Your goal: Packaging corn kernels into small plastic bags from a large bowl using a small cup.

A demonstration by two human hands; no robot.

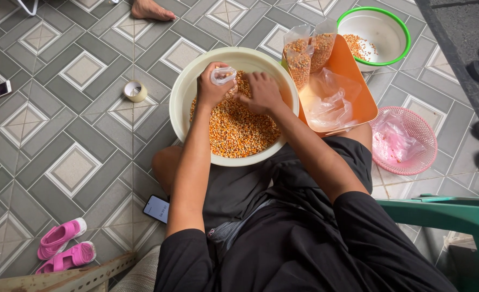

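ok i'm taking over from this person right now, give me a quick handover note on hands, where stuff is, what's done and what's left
Left hand: holds a small clear plastic bag open over the big cream bowl of corn kernels.
Right hand: down in the kernels beside the bag, palm down.
Done: two filled bags stand at the far end of the orange tray.
Left: the bag in hand looks nearly empty; empty clear bags lie on the tray, more in the pink basket. The green-rimmed bowl holds a few kernels. A tape roll lies on the floor to the left.
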